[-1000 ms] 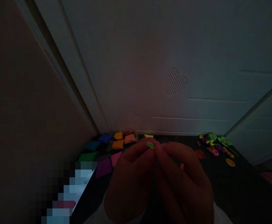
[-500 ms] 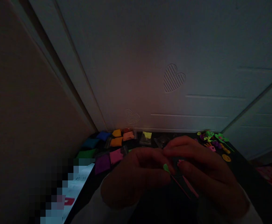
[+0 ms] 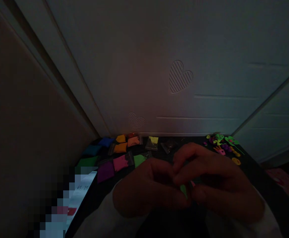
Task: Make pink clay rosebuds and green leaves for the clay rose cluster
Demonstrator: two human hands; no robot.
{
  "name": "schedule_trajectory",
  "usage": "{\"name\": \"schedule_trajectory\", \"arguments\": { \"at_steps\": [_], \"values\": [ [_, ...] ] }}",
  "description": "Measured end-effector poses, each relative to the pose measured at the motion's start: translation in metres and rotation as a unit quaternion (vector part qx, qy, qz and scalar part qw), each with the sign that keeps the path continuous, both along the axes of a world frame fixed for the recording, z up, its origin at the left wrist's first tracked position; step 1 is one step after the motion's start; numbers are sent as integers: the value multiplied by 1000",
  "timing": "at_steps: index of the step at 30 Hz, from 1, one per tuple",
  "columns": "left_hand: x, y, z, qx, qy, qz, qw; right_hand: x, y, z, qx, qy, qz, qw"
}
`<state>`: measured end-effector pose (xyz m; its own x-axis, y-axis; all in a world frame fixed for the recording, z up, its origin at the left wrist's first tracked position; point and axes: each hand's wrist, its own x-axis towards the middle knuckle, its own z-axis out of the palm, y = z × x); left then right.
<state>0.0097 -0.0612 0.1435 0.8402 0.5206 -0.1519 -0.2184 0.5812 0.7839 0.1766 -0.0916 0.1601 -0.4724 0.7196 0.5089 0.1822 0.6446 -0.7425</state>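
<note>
A small light-green piece of modelling clay (image 3: pixel 183 191) shows between the fingertips of both hands, low in the head view. My left hand (image 3: pixel 148 190) is closed, its thumb and fingers pressed round the clay from the left. From the right, my right hand (image 3: pixel 220 185) curls over it. Its fingertips meet my left fingers above the clay, and its thumb lies by the clay's right edge. Fingers cover much of the clay, so its full shape is hidden. Just behind my right thumb, a bit of something pink (image 3: pixel 193 183) shows; I cannot tell what it is.
On the dark table are clay packets: purple (image 3: pixel 106 172), pink (image 3: pixel 120 162), green (image 3: pixel 139 161), orange (image 3: pixel 120 147), yellow (image 3: pixel 154 140). Finished clay figures (image 3: pixel 221 143) cluster at the back right, near a yellow disc (image 3: pixel 236 161). A lit screen (image 3: pixel 83 188) lies left. A white panel (image 3: pixel 134 66) rises behind.
Both hands have come down and turned, with the green clay now lower and further right. My right hand has shifted right and its fingers now arch over. The view has tilted slightly.
</note>
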Motion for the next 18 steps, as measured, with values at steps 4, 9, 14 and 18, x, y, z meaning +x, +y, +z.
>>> {"name": "schedule_trajectory", "arguments": {
  "at_steps": [4, 9, 14, 18],
  "values": [
    [0, 0, -2, -4, 7, 8, 1000, -1, 0, 0, -5, 15, -7, 1000],
    [5, 1, -7, -18, -32, 59, 998, -5, -1, -2, 21, 21, -41, 999],
    [9, 2, -7, -27, -46, 88, 995, -10, 0, -3, 42, 25, -89, 995],
    [7, 5, -8, 18, -47, 136, 990, -11, 2, -6, 32, 60, -123, 990]
  ]
}}
